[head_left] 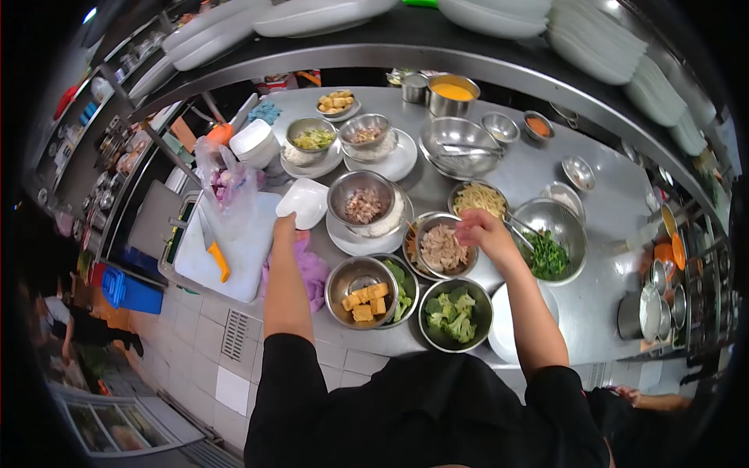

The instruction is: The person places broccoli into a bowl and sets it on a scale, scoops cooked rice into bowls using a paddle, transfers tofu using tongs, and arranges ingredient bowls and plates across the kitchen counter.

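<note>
My left hand (286, 226) is closed on the near edge of a white square dish (303, 201) beside the cutting board. My right hand (485, 232) hovers over the right side of a steel bowl of shredded pale meat (443, 249), its fingers apart and loosely bent, with nothing visible in them. Just behind that hand sits a bowl of pale yellow strips (479, 198). To its right is a steel bowl of chopped greens (549, 254) with tongs resting in it. Nearer me stand bowls of fried tofu cubes (363, 303) and broccoli (454, 315).
A yellow-handled knife (218, 261) lies on the white cutting board (238, 242). Purple cloth (296, 273) hangs at the table edge. Plates with steel bowls of chopped food (363, 204) fill the middle. Stacked white dishes (608, 47) line the overhead shelf. Another person's arm (655, 402) shows at right.
</note>
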`<state>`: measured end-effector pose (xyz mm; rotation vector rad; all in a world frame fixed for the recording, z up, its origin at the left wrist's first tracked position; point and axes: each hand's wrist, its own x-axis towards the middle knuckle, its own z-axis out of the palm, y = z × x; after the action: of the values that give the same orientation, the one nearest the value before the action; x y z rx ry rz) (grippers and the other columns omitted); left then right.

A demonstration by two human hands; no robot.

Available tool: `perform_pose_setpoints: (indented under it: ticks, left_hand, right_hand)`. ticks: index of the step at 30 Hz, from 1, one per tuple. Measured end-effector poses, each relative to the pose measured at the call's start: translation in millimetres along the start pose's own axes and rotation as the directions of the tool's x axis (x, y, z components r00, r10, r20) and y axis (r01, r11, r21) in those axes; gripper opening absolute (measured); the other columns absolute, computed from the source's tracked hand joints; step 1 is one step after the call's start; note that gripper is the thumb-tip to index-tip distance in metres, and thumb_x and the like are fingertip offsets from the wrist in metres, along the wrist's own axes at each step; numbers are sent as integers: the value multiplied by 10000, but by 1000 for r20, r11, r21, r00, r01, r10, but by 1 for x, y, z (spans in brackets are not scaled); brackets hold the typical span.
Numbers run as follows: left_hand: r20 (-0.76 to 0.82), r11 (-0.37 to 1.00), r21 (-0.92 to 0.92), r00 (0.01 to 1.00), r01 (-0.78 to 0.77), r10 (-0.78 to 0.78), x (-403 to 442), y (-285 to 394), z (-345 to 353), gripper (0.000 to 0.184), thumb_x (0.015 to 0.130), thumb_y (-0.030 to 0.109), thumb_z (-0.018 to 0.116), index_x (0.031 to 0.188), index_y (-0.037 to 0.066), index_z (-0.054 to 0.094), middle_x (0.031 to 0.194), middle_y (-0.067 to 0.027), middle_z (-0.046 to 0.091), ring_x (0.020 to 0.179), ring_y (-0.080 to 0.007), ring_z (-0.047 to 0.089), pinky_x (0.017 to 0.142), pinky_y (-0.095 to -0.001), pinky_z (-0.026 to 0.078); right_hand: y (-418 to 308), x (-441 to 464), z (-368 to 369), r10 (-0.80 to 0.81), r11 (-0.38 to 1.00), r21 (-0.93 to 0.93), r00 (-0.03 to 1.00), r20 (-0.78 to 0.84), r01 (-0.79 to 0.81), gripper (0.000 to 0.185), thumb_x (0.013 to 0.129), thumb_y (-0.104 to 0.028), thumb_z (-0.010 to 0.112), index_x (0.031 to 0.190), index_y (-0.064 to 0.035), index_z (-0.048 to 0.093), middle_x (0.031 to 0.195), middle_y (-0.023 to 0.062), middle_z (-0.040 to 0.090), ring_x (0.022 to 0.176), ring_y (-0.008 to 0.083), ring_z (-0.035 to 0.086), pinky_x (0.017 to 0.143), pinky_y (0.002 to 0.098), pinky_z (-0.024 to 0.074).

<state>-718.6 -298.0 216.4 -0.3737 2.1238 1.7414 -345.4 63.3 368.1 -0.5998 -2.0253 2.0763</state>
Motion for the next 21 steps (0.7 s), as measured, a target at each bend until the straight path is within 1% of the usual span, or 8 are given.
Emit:
perform_pose_setpoints:
  ticks: [3,5,7,9,11,15,19,21]
  left_hand:
    - [49,987,-152,997,-43,51,52,-30,-8,395,815,62,392,1149,-129,485,929,-322,613,684,-438,662,522,-498,579]
    - [33,969,-209,989,-134,144,44,-21,-4,326,842,88,456,1061,-152,488,870,-290,618,643,-420,666,495,-482,587]
    - [-84,944,135,946,-301,314,63,-21,-16,271,873,103,477,1017,-126,492,850,-278,621,599,-346,682,392,-399,560]
    - [-177,900,168,886,-401,428,2,4,-20,263,842,102,479,1021,-88,505,871,-226,630,540,-291,663,376,-365,542]
    - [-198,868,224,852,-443,485,-20,17,-43,290,833,128,493,1033,-80,513,864,-214,626,506,-281,643,363,-346,528]
    - [-182,875,211,862,-435,473,-94,43,-69,298,841,147,501,1052,-63,514,882,-185,623,500,-265,631,345,-316,504]
    - [-113,861,122,854,-495,507,-188,39,-71,316,883,162,519,1123,-42,519,978,-143,624,656,-222,659,417,-289,522]
    - [-38,872,-100,878,-479,478,-247,35,-54,345,909,142,529,1209,-26,510,1061,-122,618,863,-199,649,627,-298,556]
  right_hand:
    - [18,-65,-28,14,999,39,998,66,-17,342,877,11,457,1213,4,524,1057,118,617,913,201,633,771,324,548]
    - [22,-110,-49,78,997,-1,996,36,-78,318,882,-4,471,1193,1,537,1034,108,632,873,180,641,730,309,550]
    - [36,-136,-76,100,982,-151,991,-95,-113,298,889,-22,481,1178,-3,551,1003,88,647,837,157,644,693,292,547]
    - [33,-144,-98,61,943,-301,963,-263,-142,296,882,-46,505,1169,-15,567,975,89,670,821,170,654,674,294,536]
    - [37,-126,-118,-298,698,-716,901,-315,-19,328,856,-74,547,1179,-21,568,991,117,680,831,255,664,714,342,537]
    - [23,-48,-116,-584,307,-949,801,-132,68,430,802,-106,603,1230,-102,562,1117,125,652,1051,335,591,925,431,455]
    - [27,16,-121,-374,143,-989,927,-24,32,466,795,-141,650,1252,-144,557,1142,107,644,1085,334,565,943,443,438]
    - [20,23,-140,-238,63,-996,970,47,64,469,796,-161,669,1252,-151,560,1134,101,648,1075,334,568,928,443,449]
